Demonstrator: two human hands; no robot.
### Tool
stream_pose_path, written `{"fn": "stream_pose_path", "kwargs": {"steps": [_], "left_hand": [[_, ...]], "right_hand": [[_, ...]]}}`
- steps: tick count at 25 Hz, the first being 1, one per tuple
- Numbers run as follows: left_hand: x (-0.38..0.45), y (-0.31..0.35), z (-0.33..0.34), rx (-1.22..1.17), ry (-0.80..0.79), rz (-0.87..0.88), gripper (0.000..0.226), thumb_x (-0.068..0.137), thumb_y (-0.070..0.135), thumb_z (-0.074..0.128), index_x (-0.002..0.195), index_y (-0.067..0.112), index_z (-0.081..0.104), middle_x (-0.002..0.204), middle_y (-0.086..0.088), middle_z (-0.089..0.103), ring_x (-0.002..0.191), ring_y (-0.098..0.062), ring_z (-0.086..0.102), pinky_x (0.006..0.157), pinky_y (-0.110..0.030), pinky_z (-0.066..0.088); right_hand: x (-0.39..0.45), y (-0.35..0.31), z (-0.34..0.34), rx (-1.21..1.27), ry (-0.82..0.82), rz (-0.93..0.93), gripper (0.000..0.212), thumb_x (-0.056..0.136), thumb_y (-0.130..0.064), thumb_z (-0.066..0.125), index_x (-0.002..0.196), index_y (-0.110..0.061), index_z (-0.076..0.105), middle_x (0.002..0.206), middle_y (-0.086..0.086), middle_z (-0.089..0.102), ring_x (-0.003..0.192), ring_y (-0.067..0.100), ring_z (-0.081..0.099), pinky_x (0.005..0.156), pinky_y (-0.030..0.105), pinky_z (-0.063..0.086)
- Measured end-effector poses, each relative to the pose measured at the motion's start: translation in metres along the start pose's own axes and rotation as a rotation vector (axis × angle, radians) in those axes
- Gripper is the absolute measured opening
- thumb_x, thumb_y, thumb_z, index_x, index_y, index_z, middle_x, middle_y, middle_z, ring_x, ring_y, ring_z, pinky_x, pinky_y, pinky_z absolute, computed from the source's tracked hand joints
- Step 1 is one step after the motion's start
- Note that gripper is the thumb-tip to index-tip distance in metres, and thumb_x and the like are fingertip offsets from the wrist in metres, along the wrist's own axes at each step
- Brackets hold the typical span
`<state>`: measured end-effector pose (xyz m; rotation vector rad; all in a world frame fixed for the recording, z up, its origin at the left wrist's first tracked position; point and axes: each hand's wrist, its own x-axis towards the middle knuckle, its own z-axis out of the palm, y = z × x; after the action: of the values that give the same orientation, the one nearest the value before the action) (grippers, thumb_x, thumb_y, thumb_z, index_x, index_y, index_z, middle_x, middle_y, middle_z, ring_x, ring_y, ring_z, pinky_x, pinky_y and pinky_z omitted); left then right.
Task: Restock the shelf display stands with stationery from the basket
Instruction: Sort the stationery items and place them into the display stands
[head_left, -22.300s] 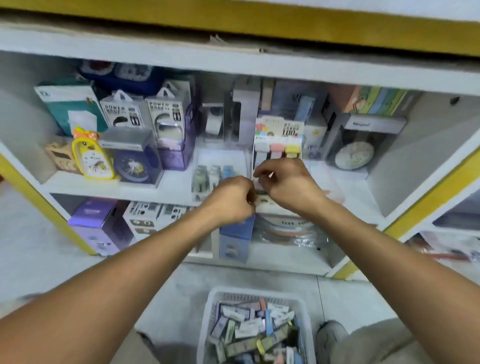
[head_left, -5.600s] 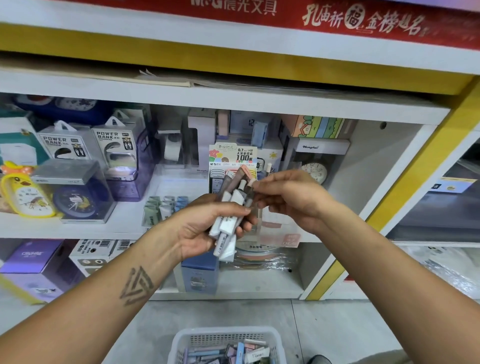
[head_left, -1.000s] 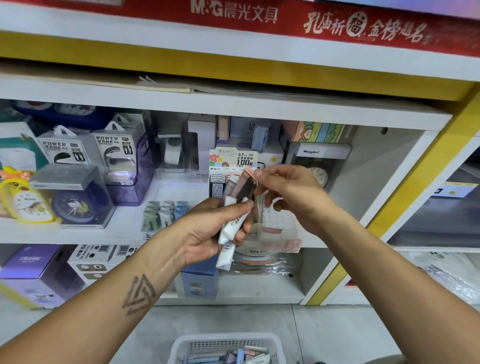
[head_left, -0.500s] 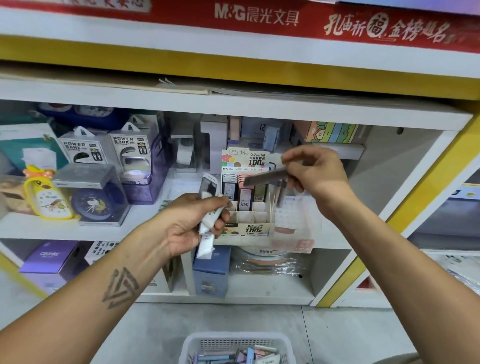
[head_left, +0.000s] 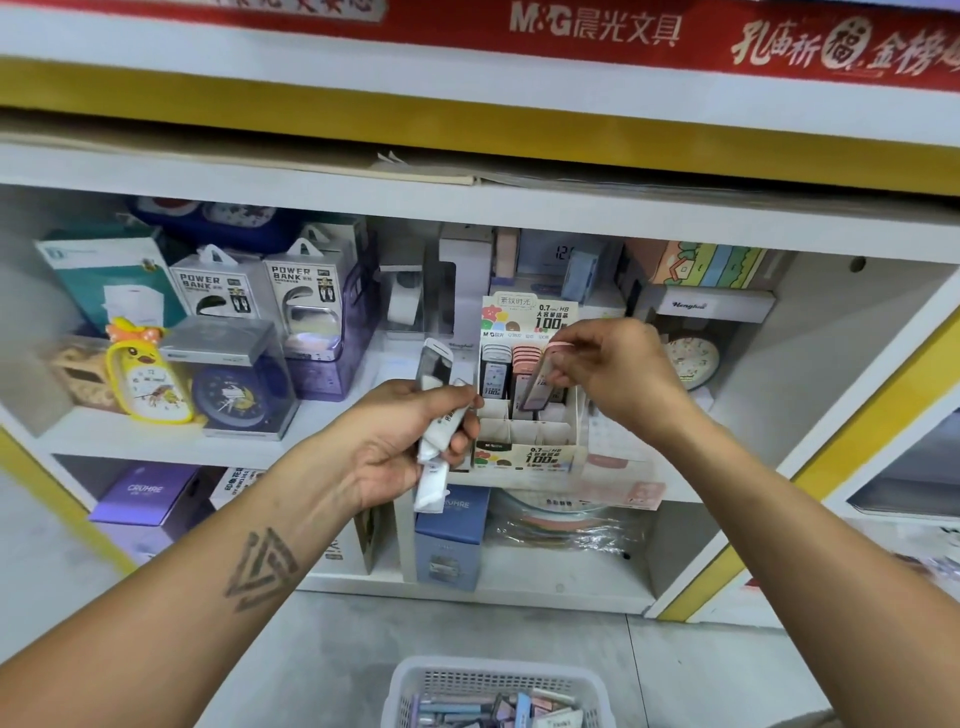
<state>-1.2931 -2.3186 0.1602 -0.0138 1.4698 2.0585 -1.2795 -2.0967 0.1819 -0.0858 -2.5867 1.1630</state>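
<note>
At a shop shelf, a left hand (head_left: 410, 441) grips a bundle of lead cases (head_left: 435, 415), while the right hand (head_left: 618, 374) pinches a single case (head_left: 540, 384) tilted over the cardboard display stand (head_left: 524, 447); the basket (head_left: 498, 691) sits on the floor below.

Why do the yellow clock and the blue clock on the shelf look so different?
The yellow clock is tall and duck-shaped with a white face, while the blue clock is round with a dark blue face. The yellow clock stands bare on the shelf; the blue clock sits inside a clear box with a grey lid. Both stand upright, side by side, facing outward.
</note>
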Motion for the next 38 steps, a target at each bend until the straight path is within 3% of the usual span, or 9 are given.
{"fn": "stream_pose_path", "kwargs": {"steps": [3,8,12,17,21,24,30,33,38], "left_hand": [[-0.002,0.0,-0.001,0.01,-0.008,-0.01,0.017,0.089,0.01,0.067,0.097,-0.005,0.066,0.064,-0.016,0.062,0.045,-0.017,0.051,0.042,-0.021,0.041],[-0.004,0.0,-0.001,0.027,-0.028,0.004,0.015,0.09,0.013,0.068,0.086,0.003,0.059,0.066,-0.019,0.063,0.047,-0.019,0.052,0.045,-0.022,0.038],[-0.005,-0.001,-0.001,0.042,-0.037,0.027,0.017,0.089,0.019,0.071,0.091,0.006,0.059,0.069,-0.018,0.064,0.052,-0.02,0.054,0.046,-0.024,0.037],[-0.004,-0.002,0.001,0.0,-0.023,0.021,0.021,0.083,0.017,0.075,0.095,0.006,0.062,0.073,-0.015,0.063,0.056,-0.019,0.057,0.04,-0.021,0.037],[-0.005,-0.002,0.002,0.019,-0.028,0.061,0.018,0.082,0.017,0.075,0.09,0.006,0.063,0.067,-0.006,0.061,0.054,-0.016,0.058,0.039,-0.021,0.034],[-0.009,0.0,0.0,0.019,-0.058,0.071,0.017,0.085,0.018,0.071,0.091,0.004,0.063,0.063,-0.005,0.064,0.05,-0.014,0.062,0.039,-0.02,0.033],[-0.017,0.008,-0.016,-0.024,-0.034,0.017,0.036,0.087,0.024,0.069,0.106,-0.007,0.066,0.095,-0.029,0.064,0.06,-0.021,0.054,0.04,-0.021,0.035],[-0.022,0.01,-0.027,0.048,-0.005,-0.029,0.032,0.091,0.018,0.066,0.108,-0.01,0.064,0.084,-0.029,0.066,0.052,-0.017,0.048,0.041,-0.02,0.035],[-0.027,0.013,-0.042,0.066,0.115,0.054,0.027,0.084,-0.002,0.069,0.108,-0.014,0.062,0.066,-0.017,0.061,0.047,-0.015,0.047,0.039,-0.02,0.036]], "right_hand": [[-0.003,0.002,0.009,-0.13,0.01,-0.136,0.01,0.094,-0.013,0.066,0.098,-0.016,0.075,0.071,-0.006,0.072,0.062,0.0,0.069,0.066,0.015,0.055],[-0.001,0.001,0.018,-0.102,0.013,-0.196,0.012,0.095,-0.015,0.065,0.098,-0.022,0.057,0.075,-0.004,0.07,0.064,0.008,0.07,0.068,0.042,0.059],[0.002,0.008,0.016,-0.166,0.054,-0.198,0.015,0.094,-0.015,0.067,0.091,-0.022,0.054,0.075,-0.003,0.069,0.065,0.013,0.068,0.065,0.042,0.057],[-0.001,0.006,0.016,-0.364,0.02,-0.263,0.01,0.093,-0.02,0.069,0.093,-0.014,0.077,0.088,0.002,0.075,0.081,0.021,0.068,0.079,0.038,0.054],[-0.01,-0.02,0.026,0.314,-0.285,0.033,0.016,0.094,-0.027,0.069,0.099,-0.014,0.076,0.075,0.006,0.073,0.058,0.016,0.06,0.052,0.028,0.048],[-0.015,-0.028,0.034,0.549,-0.411,0.126,0.018,0.093,-0.012,0.067,0.102,0.002,0.073,0.073,0.014,0.068,0.053,0.016,0.054,0.047,0.023,0.044],[-0.007,-0.033,0.035,0.714,-0.318,0.175,0.012,0.087,0.006,0.067,0.098,0.006,0.072,0.075,0.015,0.072,0.06,0.016,0.068,0.057,0.021,0.057],[-0.004,-0.032,0.039,0.762,-0.278,0.149,0.012,0.087,0.008,0.064,0.097,0.005,0.07,0.084,0.021,0.072,0.068,0.022,0.073,0.063,0.021,0.059],[-0.002,-0.029,0.044,0.824,-0.417,0.11,0.023,0.088,0.015,0.059,0.105,0.005,0.071,0.106,0.025,0.072,0.1,0.033,0.072,0.084,0.03,0.059]]}}
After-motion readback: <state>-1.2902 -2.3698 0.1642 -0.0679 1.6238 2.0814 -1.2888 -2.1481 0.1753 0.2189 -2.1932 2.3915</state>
